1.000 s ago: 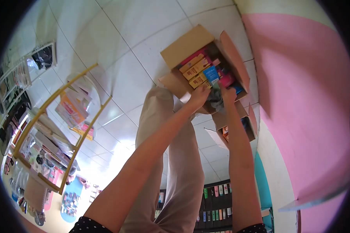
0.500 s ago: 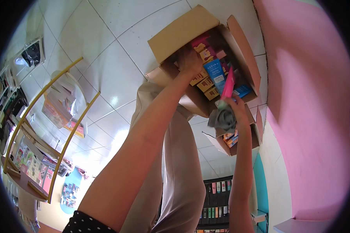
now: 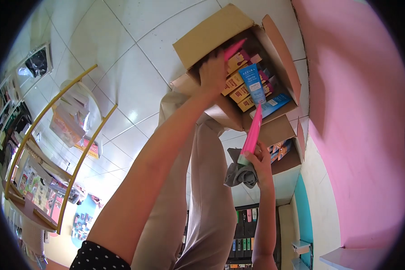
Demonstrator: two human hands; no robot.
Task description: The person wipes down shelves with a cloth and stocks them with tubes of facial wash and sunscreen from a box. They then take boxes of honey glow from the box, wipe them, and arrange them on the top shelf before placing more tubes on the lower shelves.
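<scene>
My left hand [image 3: 213, 71] is inside the open cardboard box [image 3: 213, 31], with its fingers closed round a pink tube [image 3: 234, 47] whose pointed end sticks out to the right. My right hand [image 3: 261, 163] grips another pink tube [image 3: 252, 135] and a grey cloth [image 3: 240, 174], below the box. The cloth bunches round the tube's lower end. In the box lie several yellow cartons [image 3: 239, 93], a blue tube [image 3: 253, 83] on top of them and a second blue tube [image 3: 275, 105] near the corner.
A smaller cardboard box [image 3: 285, 163] with small packets stands below the large one. A pink wall [image 3: 360, 112] rises at the right. On the left is a yellow-framed rack [image 3: 54, 101]. Shelves with tubes [image 3: 245, 231] show at the bottom, beyond my legs [image 3: 207, 193].
My right hand has moved down and left, away from the large box, with its pink tube and the cloth. Beside my left hand, a pink tube now shows clearly, angled upward.
</scene>
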